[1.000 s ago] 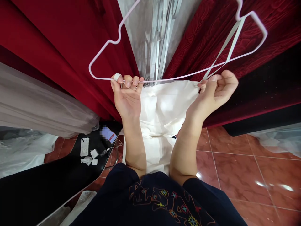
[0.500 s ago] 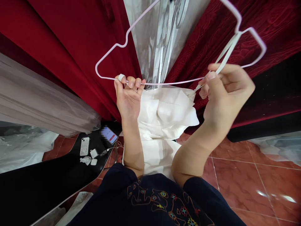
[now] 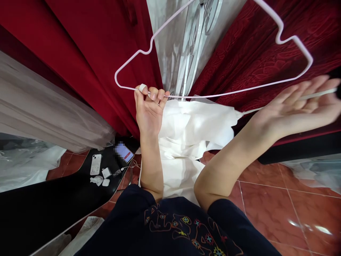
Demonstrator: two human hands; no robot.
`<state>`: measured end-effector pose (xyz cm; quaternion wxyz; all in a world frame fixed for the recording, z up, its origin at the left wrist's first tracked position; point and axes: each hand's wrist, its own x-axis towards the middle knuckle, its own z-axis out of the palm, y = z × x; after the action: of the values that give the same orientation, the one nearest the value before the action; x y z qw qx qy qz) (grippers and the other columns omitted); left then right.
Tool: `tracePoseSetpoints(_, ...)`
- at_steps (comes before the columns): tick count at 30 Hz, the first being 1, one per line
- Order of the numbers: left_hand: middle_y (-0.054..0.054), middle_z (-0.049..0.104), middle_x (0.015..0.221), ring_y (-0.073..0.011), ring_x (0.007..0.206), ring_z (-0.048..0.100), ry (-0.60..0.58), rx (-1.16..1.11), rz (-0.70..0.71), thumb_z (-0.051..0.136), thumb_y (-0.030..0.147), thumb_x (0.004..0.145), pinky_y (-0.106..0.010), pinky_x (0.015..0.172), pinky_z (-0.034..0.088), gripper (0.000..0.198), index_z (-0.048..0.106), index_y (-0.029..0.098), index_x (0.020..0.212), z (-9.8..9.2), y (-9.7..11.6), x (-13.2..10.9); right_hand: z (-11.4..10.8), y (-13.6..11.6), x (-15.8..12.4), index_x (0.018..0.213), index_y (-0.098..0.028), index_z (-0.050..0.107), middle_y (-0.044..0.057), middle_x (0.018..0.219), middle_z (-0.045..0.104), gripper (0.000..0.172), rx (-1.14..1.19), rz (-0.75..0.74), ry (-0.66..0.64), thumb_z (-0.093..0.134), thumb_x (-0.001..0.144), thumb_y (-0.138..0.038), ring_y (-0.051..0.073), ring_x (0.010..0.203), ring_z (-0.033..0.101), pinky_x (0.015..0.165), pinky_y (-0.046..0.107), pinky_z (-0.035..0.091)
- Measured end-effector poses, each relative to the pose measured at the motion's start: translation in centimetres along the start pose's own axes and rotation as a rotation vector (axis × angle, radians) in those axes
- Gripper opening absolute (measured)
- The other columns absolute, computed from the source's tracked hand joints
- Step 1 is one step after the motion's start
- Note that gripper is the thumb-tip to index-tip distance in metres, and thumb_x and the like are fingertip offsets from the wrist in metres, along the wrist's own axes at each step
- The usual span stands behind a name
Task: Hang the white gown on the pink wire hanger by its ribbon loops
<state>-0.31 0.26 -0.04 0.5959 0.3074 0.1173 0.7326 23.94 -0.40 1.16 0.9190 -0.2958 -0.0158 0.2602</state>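
Note:
My left hand [image 3: 150, 110] is closed on the lower bar of a pale pink clothes hanger [image 3: 213, 95], near its left corner. A white band [image 3: 142, 88] wraps one of its fingertips. Far to the right, my right hand [image 3: 303, 101], slightly blurred, has a thin white strap [image 3: 255, 110] running taut across its palm and fingers. The strap leads to the upper right corner of a white garment [image 3: 197, 122], which hangs below the hanger with its lower part toward my lap. No strap shows over the hanger's right notch. The hanger's hook is out of view.
Deep red curtains [image 3: 106, 53] hang on both sides of a silvery panel [image 3: 183, 53]. At left, a black table [image 3: 53, 209] bears a lit phone [image 3: 124, 153], a white phone [image 3: 96, 164] and a charger [image 3: 106, 173]. Red tiles [image 3: 266, 202] cover the floor.
My right hand has swung outward to the right, drawing the strap off the hanger's right notch and pulling it taut. The garment's right corner has shifted right; hanger and left hand moved slightly right.

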Motion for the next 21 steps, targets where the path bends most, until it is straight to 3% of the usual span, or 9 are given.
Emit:
tracePoseSetpoints(2,0.002,0.041,0.072,-0.0107,0.068,0.055,0.002,0.003,0.003,0.030,0.037,0.103,-0.031,0.091,0.052,0.031,0.045,0.022,0.080,0.0,-0.2,0.0,-1.6,1.8,0.2,0.087,-0.021,0.066,-0.001,0.100,0.066,0.044,-0.068,-0.027,-0.073,0.029,0.092,-0.043,0.004,0.083,0.066,0.074,0.018,0.055)
tracePoseSetpoints(4,0.001,0.042,0.072,-0.0115,0.069,0.055,0.012,0.023,-0.002,0.032,0.038,0.103,-0.032,0.093,0.051,0.031,0.045,0.023,0.080,-0.1,-0.5,0.0,-2.2,3.1,-0.3,0.096,-0.014,0.066,0.007,0.100,0.066,0.050,-0.202,0.029,-0.238,0.028,0.091,-0.047,0.008,0.079,0.067,0.073,0.024,0.056)
tracePoseSetpoints(6,0.001,0.044,0.073,-0.0121,0.070,0.056,0.037,0.060,-0.010,0.031,0.038,0.103,-0.033,0.095,0.050,0.031,0.045,0.023,0.079,-0.1,-0.6,-0.1,-1.7,3.5,-1.5,0.104,-0.012,0.063,0.009,0.103,0.065,0.054,-0.260,0.076,-0.437,0.023,0.094,-0.048,0.010,0.083,0.068,0.077,0.028,0.056)
tracePoseSetpoints(8,0.001,0.044,0.073,-0.0123,0.072,0.057,0.052,0.095,-0.015,0.031,0.038,0.103,-0.034,0.096,0.050,0.031,0.045,0.023,0.079,-0.1,-0.5,-0.2,-0.8,3.0,-2.9,0.105,-0.016,0.060,0.005,0.104,0.063,0.048,-0.189,0.135,-0.562,0.021,0.096,-0.044,0.009,0.092,0.066,0.085,0.028,0.055)
tracePoseSetpoints(10,0.001,0.045,0.073,-0.0124,0.073,0.057,0.058,0.118,-0.020,0.031,0.038,0.103,-0.034,0.096,0.050,0.031,0.044,0.023,0.080,-0.1,-0.5,-0.3,0.0,2.3,-3.9,0.095,-0.022,0.060,0.002,0.092,0.060,0.037,-0.107,0.200,-0.569,0.025,0.097,-0.036,0.005,0.088,0.063,0.086,0.024,0.054)
tracePoseSetpoints(13,0.001,0.046,0.073,-0.0117,0.072,0.058,0.037,0.083,-0.030,0.031,0.037,0.103,-0.033,0.096,0.050,0.031,0.046,0.023,0.081,0.0,-0.4,-0.3,-0.1,2.1,-4.2,0.078,-0.022,0.054,0.000,0.066,0.038,0.035,-0.040,0.205,-0.533,0.029,0.097,-0.037,0.004,0.059,0.045,0.067,0.022,0.049)
tracePoseSetpoints(16,0.001,0.049,0.073,-0.0113,0.074,0.061,0.025,0.030,-0.036,0.030,0.035,0.103,-0.033,0.095,0.051,0.030,0.049,0.022,0.084,-0.1,-0.2,-0.2,-0.9,3.1,-3.4,0.073,-0.019,0.048,-0.002,0.062,0.018,0.036,0.061,0.243,-0.609,0.036,0.095,-0.046,0.004,0.051,0.027,0.056,0.024,0.038)
tracePoseSetpoints(21,-0.002,0.063,0.099,-0.0135,0.093,0.066,0.103,0.270,0.071,0.044,0.025,0.097,-0.025,0.084,0.054,0.017,0.059,0.025,0.107,-1.2,0.8,-0.3,-1.8,4.4,-1.7,0.071,-0.019,0.044,-0.002,0.062,0.010,0.038,0.096,0.255,-0.717,0.042,0.092,-0.052,0.006,0.052,0.018,0.054,0.026,0.028)
